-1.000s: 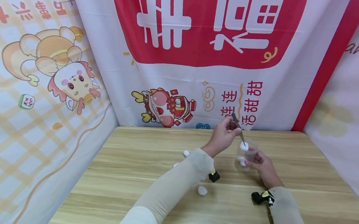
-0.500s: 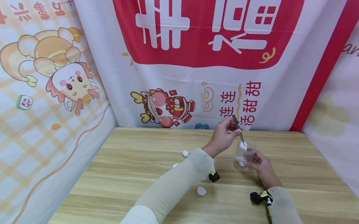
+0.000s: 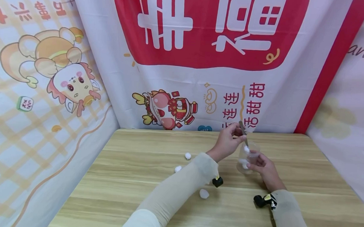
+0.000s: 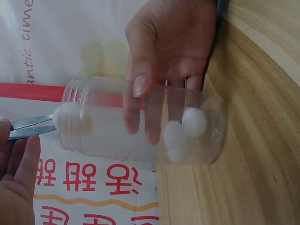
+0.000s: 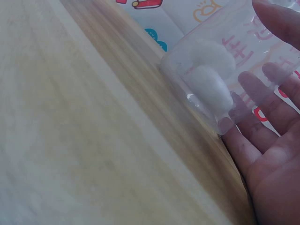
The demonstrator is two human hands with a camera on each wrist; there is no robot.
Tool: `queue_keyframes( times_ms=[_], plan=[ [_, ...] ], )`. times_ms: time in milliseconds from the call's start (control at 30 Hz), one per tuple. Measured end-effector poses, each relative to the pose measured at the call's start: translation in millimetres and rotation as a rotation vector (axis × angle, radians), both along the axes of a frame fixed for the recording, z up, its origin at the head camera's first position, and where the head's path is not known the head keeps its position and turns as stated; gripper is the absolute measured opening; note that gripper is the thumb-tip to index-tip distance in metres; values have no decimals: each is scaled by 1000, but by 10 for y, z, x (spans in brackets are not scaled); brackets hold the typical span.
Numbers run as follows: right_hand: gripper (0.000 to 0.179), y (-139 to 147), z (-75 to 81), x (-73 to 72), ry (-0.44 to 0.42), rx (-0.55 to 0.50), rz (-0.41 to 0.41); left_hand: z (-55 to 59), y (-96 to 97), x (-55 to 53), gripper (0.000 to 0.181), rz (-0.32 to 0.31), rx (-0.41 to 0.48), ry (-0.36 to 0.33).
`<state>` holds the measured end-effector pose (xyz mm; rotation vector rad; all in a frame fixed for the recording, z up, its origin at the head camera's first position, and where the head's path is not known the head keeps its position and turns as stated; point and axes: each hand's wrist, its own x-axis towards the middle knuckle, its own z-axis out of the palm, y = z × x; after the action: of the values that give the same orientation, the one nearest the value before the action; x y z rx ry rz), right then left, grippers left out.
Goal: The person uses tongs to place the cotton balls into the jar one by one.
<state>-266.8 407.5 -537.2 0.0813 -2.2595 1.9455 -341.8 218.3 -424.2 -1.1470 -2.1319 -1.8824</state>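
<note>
My left hand pinches metal tweezers that slant down to the mouth of a clear plastic jar. In the left wrist view the two tweezer arms stand slightly apart, their tips right at a cotton ball in the jar's threaded mouth. My right hand grips the jar around its side, thumb on one face and fingers behind it. A few more cotton balls lie at the jar's bottom, showing also as white cotton in the right wrist view.
On the wooden table, left of the jar, lie loose cotton balls: one farther back, another cotton ball beside my left sleeve, and a nearer cotton ball. Printed cloth hangs behind the table.
My left hand has moved slightly down and right with the tweezers, and the cotton ball at the mouth shows less white in the head view. The right hand keeps its hold on the jar.
</note>
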Motion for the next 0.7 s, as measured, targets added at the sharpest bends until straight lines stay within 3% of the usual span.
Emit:
queue_keyframes(
  times_ms=[233, 500, 700],
  plan=[
    [65, -11, 51, -7, -32, 16, 2, -16, -28, -8, 24, 10, -13, 3],
    [68, -49, 37, 19, -43, 13, -7, -121, -10, -3, 24, -7, -23, -2],
    [66, 0, 11, -11, -26, 20, -4, -84, -32, -1, 21, -7, 4, 20]
  ],
)
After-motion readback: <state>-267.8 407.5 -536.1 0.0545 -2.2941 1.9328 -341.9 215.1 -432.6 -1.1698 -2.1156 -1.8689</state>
